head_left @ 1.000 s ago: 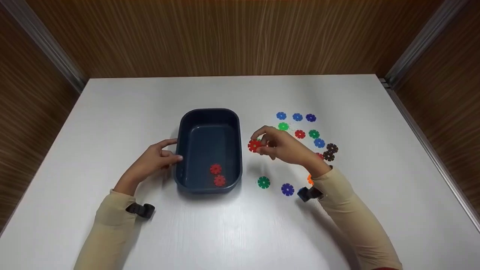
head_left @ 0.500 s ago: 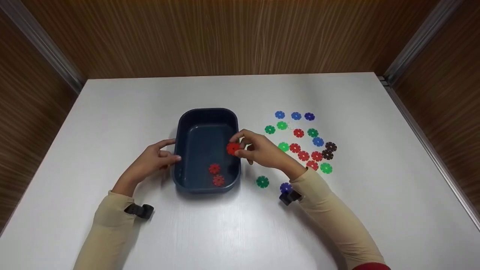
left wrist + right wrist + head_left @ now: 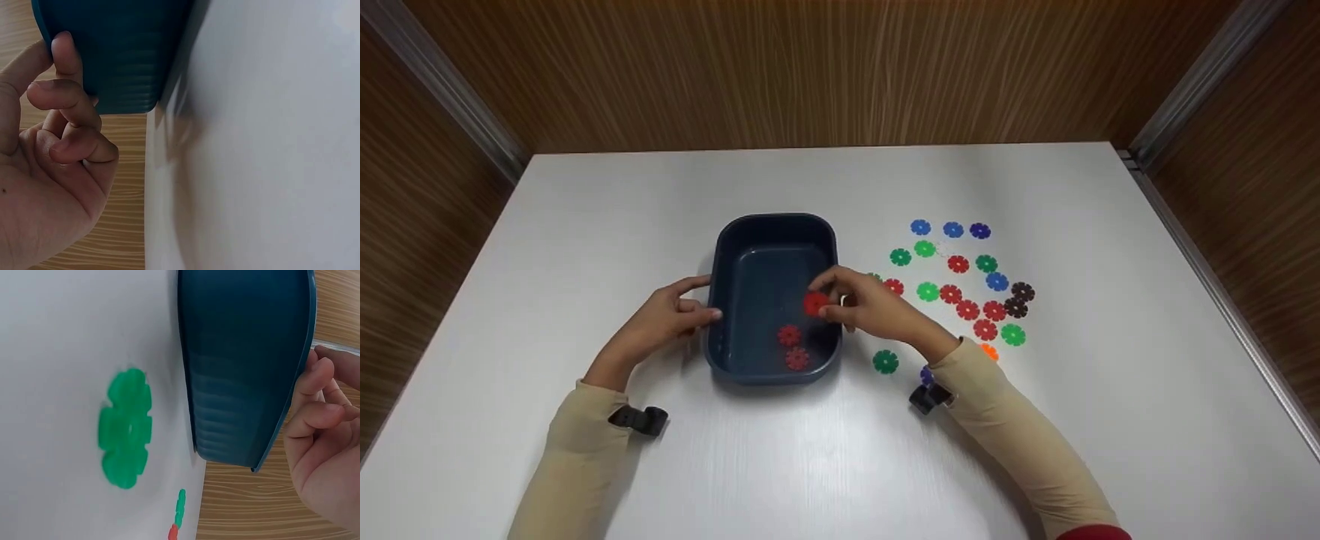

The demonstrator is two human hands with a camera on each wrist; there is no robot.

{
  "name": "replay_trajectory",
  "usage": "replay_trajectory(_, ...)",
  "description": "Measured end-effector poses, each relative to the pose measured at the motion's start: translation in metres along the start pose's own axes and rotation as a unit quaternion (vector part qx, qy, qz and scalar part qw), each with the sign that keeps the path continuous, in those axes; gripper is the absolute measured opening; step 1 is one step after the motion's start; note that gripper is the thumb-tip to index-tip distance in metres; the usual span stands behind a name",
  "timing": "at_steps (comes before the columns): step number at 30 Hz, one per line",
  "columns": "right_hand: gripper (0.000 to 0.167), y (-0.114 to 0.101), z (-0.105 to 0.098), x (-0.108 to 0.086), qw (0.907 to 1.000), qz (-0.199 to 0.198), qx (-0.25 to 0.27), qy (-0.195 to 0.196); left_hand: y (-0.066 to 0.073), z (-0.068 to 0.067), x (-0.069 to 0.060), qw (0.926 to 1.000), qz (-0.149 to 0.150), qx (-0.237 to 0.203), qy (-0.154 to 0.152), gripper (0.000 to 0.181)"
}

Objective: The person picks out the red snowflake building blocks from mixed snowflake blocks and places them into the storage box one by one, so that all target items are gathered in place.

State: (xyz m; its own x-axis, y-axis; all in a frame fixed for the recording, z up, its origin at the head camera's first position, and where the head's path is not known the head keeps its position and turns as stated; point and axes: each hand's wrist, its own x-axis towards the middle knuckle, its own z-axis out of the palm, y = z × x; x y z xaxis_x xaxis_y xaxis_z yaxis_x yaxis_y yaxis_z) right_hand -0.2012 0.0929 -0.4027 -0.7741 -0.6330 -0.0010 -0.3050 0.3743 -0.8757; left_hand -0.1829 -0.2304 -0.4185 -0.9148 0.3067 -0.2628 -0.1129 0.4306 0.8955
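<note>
In the head view, a deep blue rectangular tub (image 3: 765, 375) stands on the table, with two red interlocking discs, a nearer one (image 3: 797, 358) and a farther one (image 3: 789, 335), lying on its floor. My left hand (image 3: 664, 322) pinches the tub's left rim between thumb and finger; the left wrist view shows a fingertip (image 3: 64, 45) against its outer wall. Over the tub's right rim, my right hand (image 3: 866, 304) pinches another red disc (image 3: 814, 304) between thumb and index finger. That disc hangs inside the opening, above the floor. The right wrist view hides it behind the tub wall.
Several loose notched discs lie right of the tub: blue ones (image 3: 953, 229) at the back, red ones (image 3: 967, 309) in the middle, dark brown ones (image 3: 1023, 292) farther right. A green disc (image 3: 886, 361) lies close to the tub. Wood-grain panels (image 3: 825, 75) border the table.
My right hand has moved left from the scattered discs to over the tub, carrying the red disc. My left hand and the tub have stayed put.
</note>
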Motion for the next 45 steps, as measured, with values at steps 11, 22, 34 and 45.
replay_trajectory(11, 0.033, 0.007, -0.009, -0.008, 1.0, 0.003, -0.006, 0.003, -0.001, -0.001, 0.0, 1.0, -0.006, 0.006, -0.001, 0.073)
replay_trajectory(22, 0.034, 0.028, -0.049, -0.036, 0.9972, 0.057, -0.034, 0.034, 0.0, -0.002, -0.001, 1.0, -0.002, 0.008, 0.002, 0.072)
replay_trajectory(34, 0.034, 0.051, -0.095, -0.08, 0.989, 0.116, -0.084, 0.037, 0.0, -0.001, 0.001, 0.9999, -0.003, 0.011, 0.005, 0.071)
replay_trajectory(45, 0.029, 0.074, -0.121, -0.113, 0.9762, 0.175, -0.124, 0.029, 0.002, 0.0, 0.0, 0.9999, -0.006, 0.01, 0.003, 0.072)
